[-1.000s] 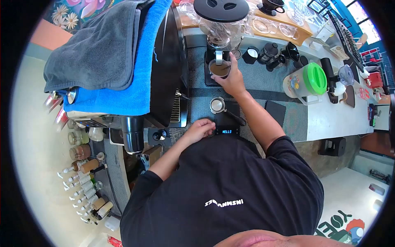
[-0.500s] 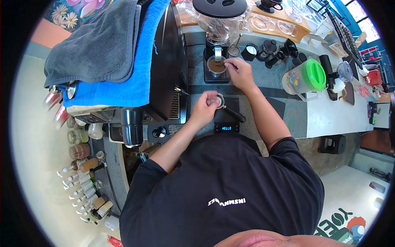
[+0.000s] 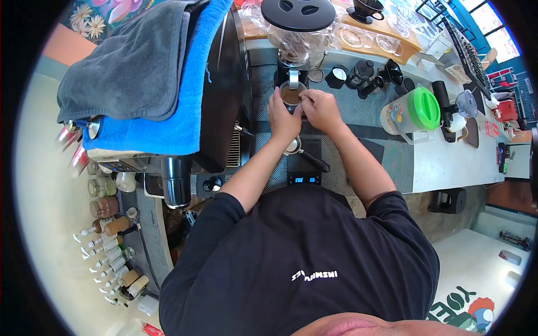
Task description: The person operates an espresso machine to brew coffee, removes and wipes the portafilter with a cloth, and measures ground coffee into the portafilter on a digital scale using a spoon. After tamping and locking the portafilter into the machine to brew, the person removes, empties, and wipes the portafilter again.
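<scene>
Under the grinder's metal spout, a round cup [image 3: 289, 95] holds brown coffee grounds. My left hand [image 3: 284, 119] is wrapped around the cup's near left side. At the right rim, my right hand [image 3: 320, 110] is closed with thumb and finger pinched together; whatever it pinches is too small to make out. A portafilter [image 3: 316, 162] lies on the black scale [image 3: 304, 178] closer to my body, its round metal head partly behind my left wrist. Digits glow blue on the scale's display.
The coffee grinder [image 3: 298, 14] stands straight ahead. To my left is the espresso machine [image 3: 221, 101], with blue and grey towels [image 3: 126, 61] on top. A green-lidded pitcher [image 3: 423, 109] and several small dark containers [image 3: 361, 73] stand to the right.
My left hand has left the portafilter's head and moved forward to the cup. My right hand stays at the cup's rim. The scale's display went from HELLO to digits.
</scene>
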Demonstrator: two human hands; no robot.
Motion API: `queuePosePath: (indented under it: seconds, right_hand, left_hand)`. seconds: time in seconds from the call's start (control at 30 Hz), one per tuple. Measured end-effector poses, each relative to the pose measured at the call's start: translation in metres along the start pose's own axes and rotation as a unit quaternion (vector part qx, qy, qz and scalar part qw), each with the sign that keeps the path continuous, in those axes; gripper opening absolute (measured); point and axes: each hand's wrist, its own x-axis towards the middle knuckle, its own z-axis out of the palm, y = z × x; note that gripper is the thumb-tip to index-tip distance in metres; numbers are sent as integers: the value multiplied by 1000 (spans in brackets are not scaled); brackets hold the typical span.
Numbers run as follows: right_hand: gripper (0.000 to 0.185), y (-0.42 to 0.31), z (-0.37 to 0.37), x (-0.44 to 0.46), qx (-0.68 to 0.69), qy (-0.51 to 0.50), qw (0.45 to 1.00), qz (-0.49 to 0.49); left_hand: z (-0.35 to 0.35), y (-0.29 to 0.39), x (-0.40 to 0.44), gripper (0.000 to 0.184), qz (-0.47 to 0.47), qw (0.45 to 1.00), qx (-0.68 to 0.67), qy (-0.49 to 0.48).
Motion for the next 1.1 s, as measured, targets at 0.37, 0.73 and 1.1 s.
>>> queuePosePath:
  seconds: [0.37, 0.73, 1.1]
  right_hand:
    - [19, 4, -7, -7, 81, 46, 995, 39]
    - [20, -13, -8, -2, -7, 45, 999, 14]
    - [20, -13, -3, -2, 72, 22, 973, 218]
  left_hand:
    - [-8, 0, 4, 97, 4, 1000, -31, -6]
    - [-11, -1, 8, 94, -19, 999, -33, -14]
    - [-15, -1, 11, 94, -28, 999, -20, -16]
